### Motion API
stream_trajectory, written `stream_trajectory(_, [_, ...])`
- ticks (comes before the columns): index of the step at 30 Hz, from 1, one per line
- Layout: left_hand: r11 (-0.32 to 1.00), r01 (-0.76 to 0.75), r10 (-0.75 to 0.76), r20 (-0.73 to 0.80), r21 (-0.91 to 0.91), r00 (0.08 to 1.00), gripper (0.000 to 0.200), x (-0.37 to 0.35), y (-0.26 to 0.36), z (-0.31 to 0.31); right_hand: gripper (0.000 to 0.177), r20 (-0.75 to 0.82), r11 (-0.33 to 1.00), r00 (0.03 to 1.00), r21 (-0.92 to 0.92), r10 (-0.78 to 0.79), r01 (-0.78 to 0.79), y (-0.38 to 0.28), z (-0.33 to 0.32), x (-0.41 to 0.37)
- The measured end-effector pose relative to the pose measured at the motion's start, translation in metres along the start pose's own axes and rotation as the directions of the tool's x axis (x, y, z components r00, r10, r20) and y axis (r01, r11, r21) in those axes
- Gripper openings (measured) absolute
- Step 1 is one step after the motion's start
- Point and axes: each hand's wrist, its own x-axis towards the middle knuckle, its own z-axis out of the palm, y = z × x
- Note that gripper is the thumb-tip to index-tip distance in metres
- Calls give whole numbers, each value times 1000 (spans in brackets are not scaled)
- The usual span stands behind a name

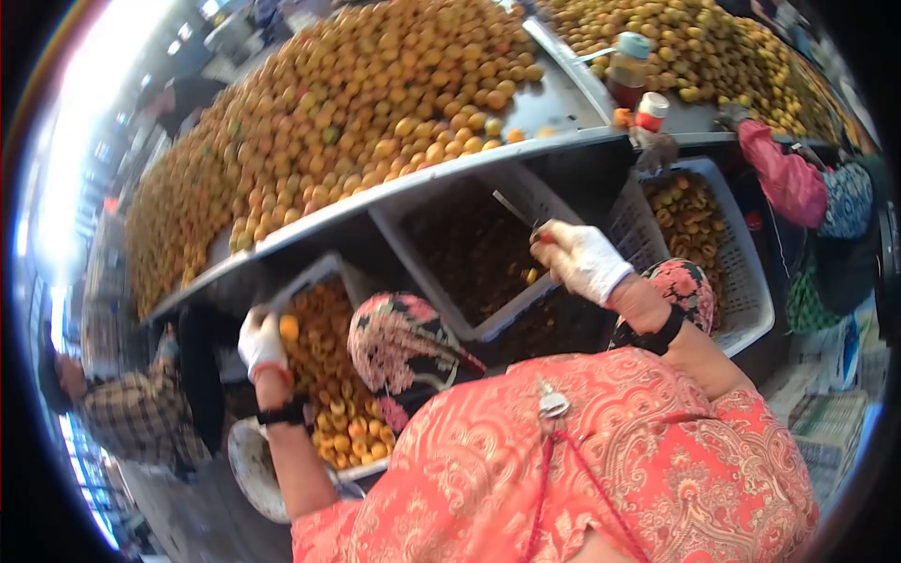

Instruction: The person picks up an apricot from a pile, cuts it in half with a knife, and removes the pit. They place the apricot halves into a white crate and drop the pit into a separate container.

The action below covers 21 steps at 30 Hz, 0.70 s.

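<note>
My left hand, in a white glove, is over the left crate. A bright orange apricot half shows against its thumb side, and the fingers appear curled at it. Below lie many cut apricot halves. My right hand, also gloved, grips a knife by its reddish handle, blade pointing up and left. It is above the right edge of the middle crate, which holds dark scraps and a few orange bits.
A large heap of whole apricots covers the metal table ahead. Two jars, one with a teal lid and one red and white, stand near its edge. A white crate of fruit pieces is at right. Co-workers sit on both sides.
</note>
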Motion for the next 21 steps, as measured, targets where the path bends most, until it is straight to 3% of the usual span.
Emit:
stream_trajectory(1, [941,22,22,-125,336,992,20,10,-9,-14,27,-28,995,998,-87,-53,50,3,-1,2])
stream_trajectory(2, [917,76,-8,-173,391,985,22,16,0,-22,30,-46,980,994,-177,-103,94,3,-3,4])
stream_trajectory(4, [989,0,30,-207,146,978,22,27,38,-16,36,-28,977,999,-213,-28,21,-5,-9,8])
stream_trajectory(6, [960,-275,270,-98,-44,958,21,40,92,10,38,8,960,1000,-279,4,-1,-8,-8,12])
stream_trajectory(7, [922,-365,380,-127,128,916,19,30,139,31,36,7,960,1000,-280,-22,23,-3,-6,15])
stream_trajectory(9, [912,-397,394,49,105,918,21,32,198,76,33,22,964,998,-260,-56,60,4,-4,19])
stream_trajectory(10, [861,-509,504,117,17,856,22,51,199,109,32,32,965,998,-255,-51,58,7,-6,20])
stream_trajectory(11, [819,-564,525,254,112,813,25,45,236,125,31,41,969,998,-242,-39,48,9,-8,21])
stream_trajectory(13, [741,-664,583,400,94,707,28,57,276,172,31,48,972,999,-237,1,11,11,-15,23])
stream_trajectory(14, [685,-723,622,443,92,646,29,68,289,195,31,40,973,999,-232,7,3,13,-19,24])
stream_trajectory(18, [616,-781,598,587,99,546,34,110,320,281,30,52,990,997,-129,62,-55,30,-28,30])
stream_trajectory(21, [532,-830,589,632,165,503,43,149,309,350,30,63,992,997,-121,53,-45,39,-33,35])
